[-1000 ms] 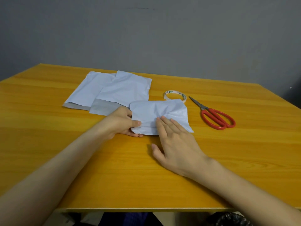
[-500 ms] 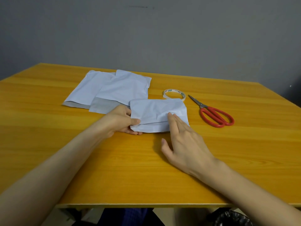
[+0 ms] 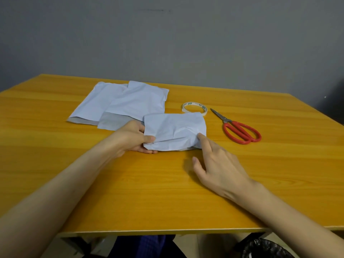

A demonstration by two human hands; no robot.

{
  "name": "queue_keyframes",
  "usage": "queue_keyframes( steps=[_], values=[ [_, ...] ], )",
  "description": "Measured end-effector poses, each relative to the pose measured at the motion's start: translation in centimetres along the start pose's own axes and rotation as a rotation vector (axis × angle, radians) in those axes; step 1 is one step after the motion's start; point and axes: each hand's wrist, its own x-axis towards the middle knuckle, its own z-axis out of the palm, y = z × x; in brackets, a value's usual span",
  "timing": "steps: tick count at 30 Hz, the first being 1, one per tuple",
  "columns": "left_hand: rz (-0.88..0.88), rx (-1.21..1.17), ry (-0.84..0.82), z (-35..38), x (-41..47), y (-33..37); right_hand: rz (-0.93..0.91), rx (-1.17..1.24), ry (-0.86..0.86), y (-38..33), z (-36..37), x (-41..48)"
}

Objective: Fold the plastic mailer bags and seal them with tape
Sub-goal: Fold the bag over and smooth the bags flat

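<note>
Left hand [image 3: 130, 138] pinching folded mailer [image 3: 175, 129], right hand [image 3: 219, 164] flat against it, tape [image 3: 194, 103], scissors [image 3: 226, 120] beside

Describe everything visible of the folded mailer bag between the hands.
The folded mailer bag is pale bluish-white thin plastic, crumpled, folded to a rough rectangle lying on the table. The left hand pinches its left edge, thumb on top; the right hand presses its near right corner with straight fingers. Its far right corner overlaps the tape roll in view.

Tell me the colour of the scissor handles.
Red, on the scissors, clearest in the head view.
</note>
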Motion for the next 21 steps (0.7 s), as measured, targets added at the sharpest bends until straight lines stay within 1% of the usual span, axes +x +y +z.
queue_keyframes(
  steps=[6,8,10,13,14,16,17,18,21],
  values=[
    [-0.01,0.011,0.017,-0.3,0.0,0.0,0.022,-0.006,-0.028,0.9,0.3,-0.2],
    [-0.023,0.022,0.022,-0.6,0.0,0.0,0.039,0.044,-0.045,1.2,0.4,-0.2],
    [-0.033,0.03,0.019,-1.0,-0.1,0.0,0.145,0.242,-0.019,1.6,0.1,0.2],
    [-0.037,0.033,0.021,-1.5,0.0,-0.1,0.407,0.672,0.101,3.1,-0.5,2.3],
    [-0.035,0.032,0.023,-1.5,0.0,-0.2,0.491,0.857,0.096,3.4,-0.6,3.0],
    [-0.03,0.021,0.027,-1.5,0.0,-0.2,0.617,1.196,-0.014,3.7,-1.1,4.0],
    [-0.03,0.012,0.024,-1.5,0.0,-0.2,0.645,1.262,-0.082,3.7,-1.4,4.4],
    [-0.032,0.0,0.017,-1.6,-0.1,-0.1,0.655,1.269,-0.144,3.6,-1.6,4.7],
    [-0.044,-0.05,-0.009,-1.7,-0.3,0.0,0.655,1.203,-0.246,3.1,-1.9,5.4]
  ],
)
